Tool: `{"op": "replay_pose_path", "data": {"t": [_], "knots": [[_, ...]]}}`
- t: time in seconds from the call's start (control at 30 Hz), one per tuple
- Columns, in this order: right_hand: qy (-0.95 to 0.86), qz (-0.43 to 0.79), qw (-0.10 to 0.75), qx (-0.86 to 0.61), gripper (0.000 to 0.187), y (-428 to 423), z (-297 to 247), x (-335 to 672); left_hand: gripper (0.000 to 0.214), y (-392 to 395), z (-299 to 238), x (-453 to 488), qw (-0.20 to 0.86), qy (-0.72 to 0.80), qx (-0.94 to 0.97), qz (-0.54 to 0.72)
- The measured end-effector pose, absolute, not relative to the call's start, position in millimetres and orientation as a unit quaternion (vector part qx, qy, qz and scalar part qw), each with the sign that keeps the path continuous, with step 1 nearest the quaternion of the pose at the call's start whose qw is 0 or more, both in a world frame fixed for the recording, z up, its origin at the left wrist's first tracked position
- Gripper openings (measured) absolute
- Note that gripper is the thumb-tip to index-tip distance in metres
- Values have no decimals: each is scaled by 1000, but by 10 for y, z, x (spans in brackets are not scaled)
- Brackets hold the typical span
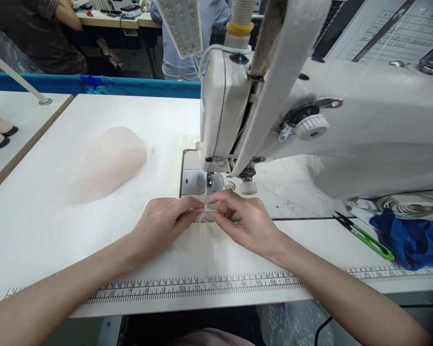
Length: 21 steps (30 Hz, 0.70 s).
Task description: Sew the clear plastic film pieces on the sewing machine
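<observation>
- My left hand (164,217): thumb and forefinger pinching a sheer fabric (205,216).
- My right hand (250,223): fingertips closed on the same fabric, just beside my left.
- Sheer fabric: between my fingertips, on the near side of the sewing machine (220,110).
- Pale pink cloth (117,161): lying on the white table (137,283), left of the machine.
- Green scissors (371,241): at right, near a blue rag (414,240).
</observation>
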State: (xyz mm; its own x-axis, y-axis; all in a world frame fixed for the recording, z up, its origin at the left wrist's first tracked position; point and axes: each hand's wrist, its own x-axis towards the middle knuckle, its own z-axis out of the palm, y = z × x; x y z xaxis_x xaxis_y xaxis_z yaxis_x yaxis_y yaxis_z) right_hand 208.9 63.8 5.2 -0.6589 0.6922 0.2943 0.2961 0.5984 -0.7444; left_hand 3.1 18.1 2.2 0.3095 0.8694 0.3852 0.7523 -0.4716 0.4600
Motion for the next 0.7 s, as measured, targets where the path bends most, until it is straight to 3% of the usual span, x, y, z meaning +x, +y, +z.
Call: {"op": "replay_pose_path", "data": {"t": [0.17, 0.37, 0.7], "knots": [[-857, 343, 265, -280, 7, 650, 51, 2088, 14, 179, 20, 32, 107, 496, 807, 303], [-873, 309, 276, -257, 12, 654, 34, 2086, 16, 183, 25, 42, 43, 477, 818, 320], [-913, 123, 323, -215, 14, 652, -1, 2113, 15, 165, 39, 14, -1, 445, 835, 323]]}}
